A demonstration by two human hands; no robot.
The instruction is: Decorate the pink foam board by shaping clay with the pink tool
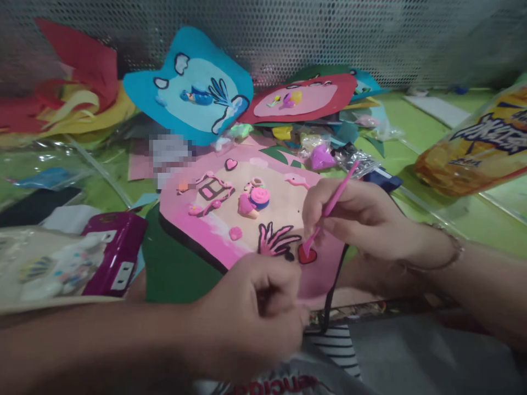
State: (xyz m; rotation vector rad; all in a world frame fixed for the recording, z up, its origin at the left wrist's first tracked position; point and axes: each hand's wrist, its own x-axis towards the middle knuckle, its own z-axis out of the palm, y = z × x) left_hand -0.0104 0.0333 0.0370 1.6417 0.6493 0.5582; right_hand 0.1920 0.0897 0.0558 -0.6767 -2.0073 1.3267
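Note:
My right hand [358, 216] grips a slim pink modelling tool [340, 192] like a pen. The tool's tip meets a small red clay piece [307, 254] with a dark outline, on the lower right of a pink card [214, 241]. My left hand [259, 307] is curled at the card's front edge, thumb and fingers together; whatever it may hold is hidden. On the card are a pink clay figure with a spiral shell [259, 196], a black-outlined pink branching shape [275, 238], and a small heart [231, 164].
Behind stand a blue decorated card [144, 88] and a red one [346, 90] against a perforated metal panel [288, 33]. Wrapped clay packets [321, 156] lie behind the pink card. A yellow snack bag [477, 145] is at right, a purple-and-cream pouch [117, 247] at left.

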